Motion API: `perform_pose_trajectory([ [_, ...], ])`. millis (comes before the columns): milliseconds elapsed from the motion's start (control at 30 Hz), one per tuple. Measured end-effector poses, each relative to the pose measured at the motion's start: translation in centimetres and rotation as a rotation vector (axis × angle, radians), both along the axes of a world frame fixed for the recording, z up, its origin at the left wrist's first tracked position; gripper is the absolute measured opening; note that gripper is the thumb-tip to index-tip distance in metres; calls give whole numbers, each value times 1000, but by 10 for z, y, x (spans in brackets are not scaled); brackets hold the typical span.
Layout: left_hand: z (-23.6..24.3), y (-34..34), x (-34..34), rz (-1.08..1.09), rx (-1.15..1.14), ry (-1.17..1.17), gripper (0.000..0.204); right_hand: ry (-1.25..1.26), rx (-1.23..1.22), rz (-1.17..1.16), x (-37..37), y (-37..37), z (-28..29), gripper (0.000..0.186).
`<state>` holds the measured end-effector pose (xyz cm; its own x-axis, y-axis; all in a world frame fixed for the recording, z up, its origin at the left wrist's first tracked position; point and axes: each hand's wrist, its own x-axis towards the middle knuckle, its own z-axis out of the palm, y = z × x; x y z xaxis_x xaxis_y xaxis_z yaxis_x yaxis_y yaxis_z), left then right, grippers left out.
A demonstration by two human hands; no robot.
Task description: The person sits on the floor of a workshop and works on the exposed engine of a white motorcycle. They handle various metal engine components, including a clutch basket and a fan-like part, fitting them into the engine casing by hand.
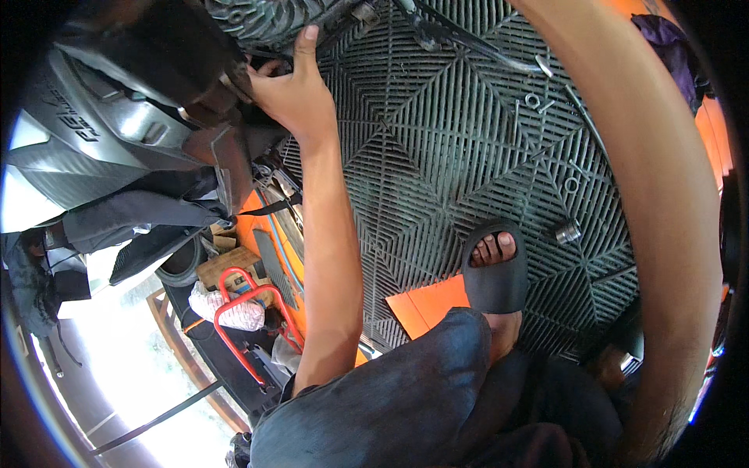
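My left hand [290, 97] reaches up to the underside of a motorcycle [101, 117] with grey body panels. Its thumb stretches upward, beside a round finned metal engine cover [269, 19]. The other fingers are bent inward next to a dark part of the motorcycle, which covers most of them; what they hold cannot be made out. My right forearm [663, 195] crosses the right side and runs out past the top edge, so the right hand is out of view. A dark metal bar with a bright tip [511, 61] lies right of the engine.
A black slatted mat [413, 179] over an orange floor bears scattered bolts, a ring [532, 101] and a metal cylinder [569, 232]. My foot in a black slide sandal [499, 281] rests there. Lower left stand a red tubular frame [251, 294] and a white bundle [226, 306].
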<state>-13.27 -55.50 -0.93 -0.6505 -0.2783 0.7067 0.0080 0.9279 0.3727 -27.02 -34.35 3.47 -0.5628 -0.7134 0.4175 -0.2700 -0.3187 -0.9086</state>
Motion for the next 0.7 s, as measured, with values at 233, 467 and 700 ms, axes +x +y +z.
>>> perform_pose_trajectory([
  [233, 0, -8, -1, -19, 47, 32, 102, -311, 239, 6, 0, -13, 27, 43],
  [467, 0, -11, -2, -84, 66, 55, 101, -227, 132, 12, 1, -10, 19, 42],
  [700, -1, -3, -3, -90, 134, 52, 98, -106, -40, 29, 0, -7, -1, 41],
])
